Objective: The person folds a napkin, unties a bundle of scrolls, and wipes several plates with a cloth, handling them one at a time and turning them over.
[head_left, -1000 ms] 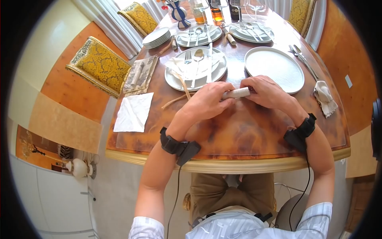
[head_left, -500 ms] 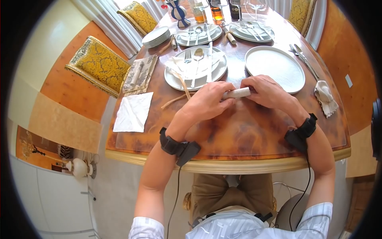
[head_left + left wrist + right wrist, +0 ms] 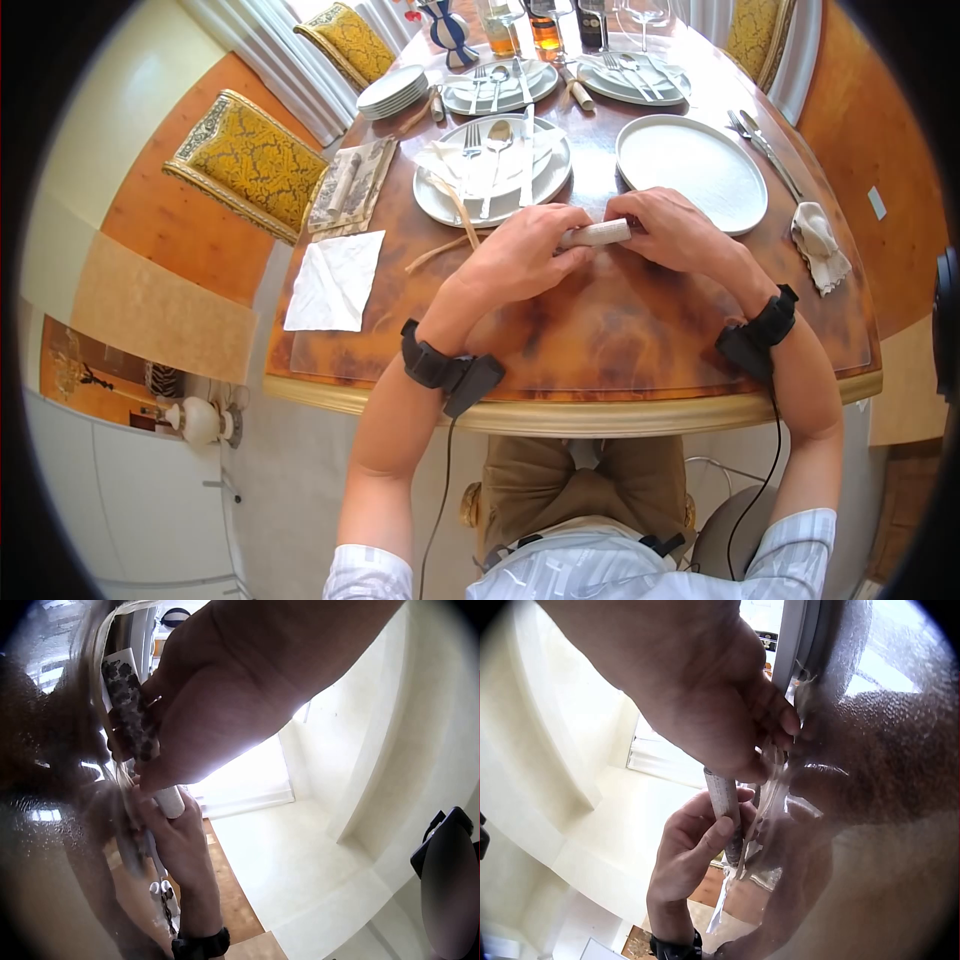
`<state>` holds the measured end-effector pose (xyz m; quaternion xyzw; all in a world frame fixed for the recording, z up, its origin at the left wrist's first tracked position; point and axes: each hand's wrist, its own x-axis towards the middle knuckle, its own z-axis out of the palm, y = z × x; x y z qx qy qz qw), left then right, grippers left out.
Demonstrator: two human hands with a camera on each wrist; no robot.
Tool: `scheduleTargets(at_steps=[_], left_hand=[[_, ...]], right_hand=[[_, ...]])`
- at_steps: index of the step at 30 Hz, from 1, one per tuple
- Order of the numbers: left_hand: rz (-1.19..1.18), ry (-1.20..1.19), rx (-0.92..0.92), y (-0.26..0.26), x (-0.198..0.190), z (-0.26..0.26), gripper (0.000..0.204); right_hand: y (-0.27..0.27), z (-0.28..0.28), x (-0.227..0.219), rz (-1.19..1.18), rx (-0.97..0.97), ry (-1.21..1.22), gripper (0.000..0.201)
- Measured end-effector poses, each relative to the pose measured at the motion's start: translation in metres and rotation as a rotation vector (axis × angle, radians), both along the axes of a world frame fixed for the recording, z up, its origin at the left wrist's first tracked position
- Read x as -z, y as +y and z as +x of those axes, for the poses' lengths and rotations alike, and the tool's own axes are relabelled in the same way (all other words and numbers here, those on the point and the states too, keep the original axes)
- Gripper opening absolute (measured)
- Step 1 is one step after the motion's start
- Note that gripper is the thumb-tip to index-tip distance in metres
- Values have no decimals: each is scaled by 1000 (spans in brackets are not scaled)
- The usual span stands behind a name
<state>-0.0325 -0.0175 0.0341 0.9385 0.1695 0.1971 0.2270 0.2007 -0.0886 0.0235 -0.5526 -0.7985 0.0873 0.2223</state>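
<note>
A rolled napkin, pale with a dark floral print, is held low over the front of the table. My left hand grips one end of it, the thumb lying along the roll in the right wrist view. My right hand is at the other end, fingers bent down. Between its thumb and fingertips, the right wrist view shows a pale raffia strand running beneath the roll. In the left wrist view the printed side of the roll shows beside my left fingers.
A plate setting with cutlery stands behind my left hand, raffia strands beside it. A bare plate lies behind my right hand. To the left are a white napkin and folded printed napkins; far right, a bunched cloth and cutlery.
</note>
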Motion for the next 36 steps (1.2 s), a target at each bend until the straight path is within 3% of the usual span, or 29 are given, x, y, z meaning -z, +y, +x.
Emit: scheduleTargets(at_steps=[9,22,30,36], left_hand=[[-35,89,-29,-4,-8,1,28],[-58,40,-40,-4,-8,2,25],[-23,-85,-48,-2,-7,2,20],[-117,-154,-190,-2,-16,2,16]], right_hand=[[0,0,0,-7,5,-4,13],[-2,-4,-3,-27,-18,114,12],[-2,-8,-2,-61,62,121,18],[-1,-6,-1,-105,36,159,18]])
